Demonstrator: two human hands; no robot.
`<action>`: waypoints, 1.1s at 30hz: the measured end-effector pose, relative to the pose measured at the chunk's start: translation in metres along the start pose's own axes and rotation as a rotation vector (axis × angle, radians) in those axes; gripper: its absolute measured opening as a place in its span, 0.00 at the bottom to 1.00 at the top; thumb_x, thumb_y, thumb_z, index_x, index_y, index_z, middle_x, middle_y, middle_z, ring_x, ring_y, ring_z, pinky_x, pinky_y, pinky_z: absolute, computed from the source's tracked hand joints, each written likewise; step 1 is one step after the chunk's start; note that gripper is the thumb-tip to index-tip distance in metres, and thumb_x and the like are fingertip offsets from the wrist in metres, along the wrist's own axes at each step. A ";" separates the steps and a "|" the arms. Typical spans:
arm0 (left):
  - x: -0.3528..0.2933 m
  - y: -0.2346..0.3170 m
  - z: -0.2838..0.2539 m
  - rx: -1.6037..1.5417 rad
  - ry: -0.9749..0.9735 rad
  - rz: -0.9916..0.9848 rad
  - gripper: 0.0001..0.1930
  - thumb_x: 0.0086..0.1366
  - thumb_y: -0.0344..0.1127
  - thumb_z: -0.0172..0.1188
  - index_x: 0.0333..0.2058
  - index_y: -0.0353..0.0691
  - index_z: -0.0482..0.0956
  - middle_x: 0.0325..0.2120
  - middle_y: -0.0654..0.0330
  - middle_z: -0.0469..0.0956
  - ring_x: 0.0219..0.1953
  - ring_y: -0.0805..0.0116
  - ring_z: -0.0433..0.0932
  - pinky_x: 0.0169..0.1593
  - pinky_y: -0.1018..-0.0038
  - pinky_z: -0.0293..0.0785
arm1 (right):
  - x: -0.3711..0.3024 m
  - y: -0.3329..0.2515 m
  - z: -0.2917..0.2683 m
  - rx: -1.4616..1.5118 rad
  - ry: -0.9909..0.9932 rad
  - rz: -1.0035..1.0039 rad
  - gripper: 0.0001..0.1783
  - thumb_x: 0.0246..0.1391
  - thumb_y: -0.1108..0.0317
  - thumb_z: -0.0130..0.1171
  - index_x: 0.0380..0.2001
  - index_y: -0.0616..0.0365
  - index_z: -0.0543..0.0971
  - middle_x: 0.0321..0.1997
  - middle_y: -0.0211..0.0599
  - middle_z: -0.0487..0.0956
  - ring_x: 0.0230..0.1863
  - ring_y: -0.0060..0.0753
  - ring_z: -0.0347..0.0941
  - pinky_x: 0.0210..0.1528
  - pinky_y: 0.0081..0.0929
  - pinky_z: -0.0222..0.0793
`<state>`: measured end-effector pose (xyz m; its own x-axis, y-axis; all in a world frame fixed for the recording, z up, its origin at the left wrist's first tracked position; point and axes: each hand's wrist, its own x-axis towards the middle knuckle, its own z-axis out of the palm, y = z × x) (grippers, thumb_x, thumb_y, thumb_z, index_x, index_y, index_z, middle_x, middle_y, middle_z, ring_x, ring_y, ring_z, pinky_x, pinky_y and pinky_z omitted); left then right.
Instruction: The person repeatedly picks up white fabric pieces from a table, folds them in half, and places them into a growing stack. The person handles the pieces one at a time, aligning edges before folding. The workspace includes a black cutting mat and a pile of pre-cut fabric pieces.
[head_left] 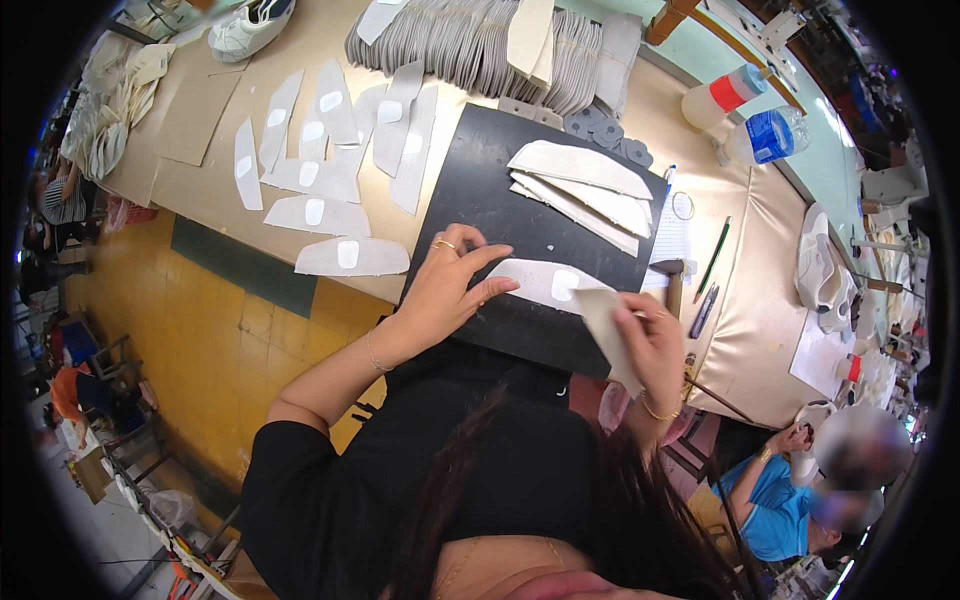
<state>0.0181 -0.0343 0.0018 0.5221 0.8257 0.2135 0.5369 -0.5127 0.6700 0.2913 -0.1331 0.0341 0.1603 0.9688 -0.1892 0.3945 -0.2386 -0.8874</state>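
Patch risk: imo the piece [615, 343] could drag on the white patch [566, 285] and scuff or shift it, since its top corner hangs right beside it.
Panel risk: the panel [525, 275] might skid on the board [480, 170] if nothing pins it; can't tell whether the left hand [437, 285] actually touches.
Left hand: thumb and index parted, smallish gap, right at the panel's left end.
Right hand [655, 343]: pinching the piece, kinda blurry.
Panel spot: on the board, between both hands.
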 end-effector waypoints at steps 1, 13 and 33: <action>0.000 0.004 -0.004 -0.186 -0.115 -0.092 0.19 0.61 0.37 0.66 0.49 0.36 0.78 0.37 0.56 0.76 0.31 0.71 0.74 0.37 0.75 0.72 | 0.005 -0.008 0.015 -0.114 -0.077 -0.026 0.10 0.59 0.68 0.59 0.40 0.63 0.82 0.35 0.39 0.81 0.35 0.36 0.79 0.39 0.27 0.72; -0.004 -0.005 0.003 -0.906 -0.347 -0.775 0.12 0.66 0.35 0.62 0.35 0.29 0.80 0.26 0.57 0.81 0.24 0.73 0.82 0.27 0.82 0.77 | -0.005 0.033 0.002 0.304 -0.114 0.467 0.13 0.59 0.61 0.63 0.32 0.62 0.79 0.22 0.32 0.80 0.20 0.19 0.77 0.22 0.15 0.68; 0.022 -0.009 0.020 -0.454 -0.435 -0.763 0.17 0.64 0.43 0.65 0.27 0.32 0.78 0.15 0.59 0.77 0.14 0.75 0.77 0.17 0.82 0.68 | 0.010 0.047 0.012 0.144 0.071 0.497 0.15 0.58 0.58 0.64 0.27 0.58 0.77 0.19 0.26 0.77 0.17 0.15 0.74 0.18 0.11 0.63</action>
<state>0.0376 -0.0164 -0.0134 0.3889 0.6923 -0.6079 0.5735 0.3345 0.7478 0.3008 -0.1340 -0.0147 0.3597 0.7328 -0.5776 0.1278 -0.6519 -0.7475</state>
